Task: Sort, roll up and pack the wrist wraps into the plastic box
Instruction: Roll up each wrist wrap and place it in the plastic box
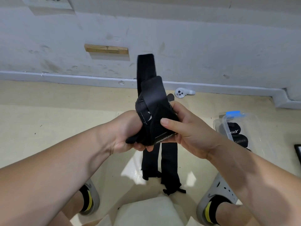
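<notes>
Your left hand (pixel 128 137) and right hand (pixel 184 128) both grip a bundle of black wrist wraps (pixel 154 115) at mid-frame. One strap end stands up above the bundle; two hang down between your feet. The plastic box (pixel 241 128), right on the floor, holds rolled wraps (pixel 239 139). A white controller (pixel 182 92) lies near the baseboard.

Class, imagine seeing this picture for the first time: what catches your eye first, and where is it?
Dead centre, the left hand and right hand grip a bundle of black wrist wraps, with loose ends hanging toward the floor. At the right edge sits a clear plastic box already holding rolled wraps.
</notes>
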